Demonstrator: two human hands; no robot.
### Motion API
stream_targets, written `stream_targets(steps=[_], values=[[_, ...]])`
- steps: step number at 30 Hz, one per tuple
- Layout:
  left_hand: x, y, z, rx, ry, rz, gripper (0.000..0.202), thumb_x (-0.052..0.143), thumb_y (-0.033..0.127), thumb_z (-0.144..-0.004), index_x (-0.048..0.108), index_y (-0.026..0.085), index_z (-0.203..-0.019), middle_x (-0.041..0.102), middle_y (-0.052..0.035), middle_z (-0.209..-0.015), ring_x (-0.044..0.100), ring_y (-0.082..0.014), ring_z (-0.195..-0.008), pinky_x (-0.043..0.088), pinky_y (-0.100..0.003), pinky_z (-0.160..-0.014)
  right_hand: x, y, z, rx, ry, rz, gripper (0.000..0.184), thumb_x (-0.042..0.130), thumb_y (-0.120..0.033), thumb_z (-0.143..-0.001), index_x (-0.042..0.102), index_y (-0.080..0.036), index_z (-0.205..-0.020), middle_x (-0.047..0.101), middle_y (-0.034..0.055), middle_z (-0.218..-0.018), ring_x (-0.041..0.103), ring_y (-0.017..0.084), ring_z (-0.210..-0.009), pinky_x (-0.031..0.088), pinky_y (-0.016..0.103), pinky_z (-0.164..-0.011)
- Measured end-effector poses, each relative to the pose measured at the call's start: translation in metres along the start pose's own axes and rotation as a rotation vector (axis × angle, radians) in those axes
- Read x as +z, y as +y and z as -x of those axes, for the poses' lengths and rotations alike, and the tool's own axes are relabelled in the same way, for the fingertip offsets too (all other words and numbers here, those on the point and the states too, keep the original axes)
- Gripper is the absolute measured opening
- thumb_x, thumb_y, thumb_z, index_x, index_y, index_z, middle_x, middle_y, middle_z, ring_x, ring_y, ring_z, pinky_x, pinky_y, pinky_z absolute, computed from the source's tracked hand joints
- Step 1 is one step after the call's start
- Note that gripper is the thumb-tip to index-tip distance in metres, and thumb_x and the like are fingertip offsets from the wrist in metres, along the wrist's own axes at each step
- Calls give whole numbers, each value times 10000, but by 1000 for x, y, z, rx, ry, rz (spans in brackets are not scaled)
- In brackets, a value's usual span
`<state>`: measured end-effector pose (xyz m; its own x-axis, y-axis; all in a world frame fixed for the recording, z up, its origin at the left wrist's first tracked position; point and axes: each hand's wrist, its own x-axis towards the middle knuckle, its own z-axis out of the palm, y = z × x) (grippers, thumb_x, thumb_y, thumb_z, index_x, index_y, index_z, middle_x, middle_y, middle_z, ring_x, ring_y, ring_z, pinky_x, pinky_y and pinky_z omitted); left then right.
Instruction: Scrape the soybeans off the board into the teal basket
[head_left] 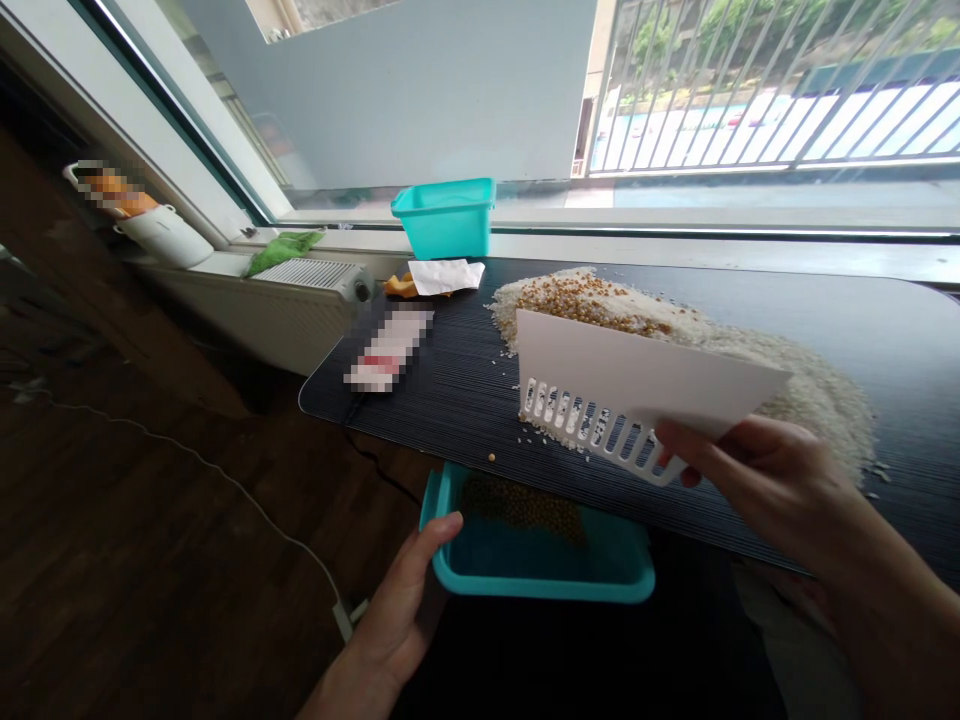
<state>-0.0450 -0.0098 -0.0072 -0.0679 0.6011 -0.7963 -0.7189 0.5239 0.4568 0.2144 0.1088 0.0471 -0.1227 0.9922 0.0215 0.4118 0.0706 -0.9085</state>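
Note:
My right hand (pixel 739 455) pinches the lower right end of a white slotted plastic scoop (pixel 637 375), held on edge over the dark table. Behind the scoop spreads a pile of rice (pixel 802 370), with soybeans (pixel 592 300) scattered over its left part. Some grains lie along the scoop's slotted edge. Below the table's front edge, my left hand (pixel 412 585) grips the left rim of a turquoise bin (pixel 544 585), thumb over the rim. Soybeans (pixel 525 505) lie inside that bin, toward its back. One loose soybean (pixel 491 457) sits near the table edge.
A second turquoise bin (pixel 450 220) stands at the back by the window, behind a white paper (pixel 448 277) on something yellow. A blurred packet (pixel 394 350) lies at the table's left end. Left of it are a radiator (pixel 307 300), a green cloth (pixel 283 252) and a white pot (pixel 169 238).

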Motion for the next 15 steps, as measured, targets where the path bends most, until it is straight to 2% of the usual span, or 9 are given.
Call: stream_targets(steps=[2,7,11,15], values=[[3,1,1,4,11,2,411,672,208,-826,619,77,-1212,768,-124,-967,728,-268,-926,560,-362,-897,1,-2,1,-12,-11,-3,485,693,-653,-664,711,-180,-563,673,63,-543,576,140,-488,469,262,-463],[8,2,4,25,49,-18,364,627,201,-856,622,72,-1197,767,-127,-973,721,-259,-949,552,-356,-909,0,-6,2,9,54,3,496,709,-684,-598,704,-195,-518,664,63,-522,571,145,-469,449,253,-429],[6,1,1,26,10,-26,336,623,219,-861,641,73,-1162,769,-127,-977,718,-258,-962,547,-349,-917,5,-8,4,-16,0,18,460,703,-635,-655,695,-195,-521,645,51,-501,552,143,-469,436,245,-426],[2,1,0,37,21,-30,324,634,225,-851,654,70,-1134,768,-131,-986,719,-263,-958,550,-352,-912,13,-10,9,-66,-49,36,447,673,-600,-712,692,-189,-537,644,42,-500,551,139,-472,440,226,-425]])
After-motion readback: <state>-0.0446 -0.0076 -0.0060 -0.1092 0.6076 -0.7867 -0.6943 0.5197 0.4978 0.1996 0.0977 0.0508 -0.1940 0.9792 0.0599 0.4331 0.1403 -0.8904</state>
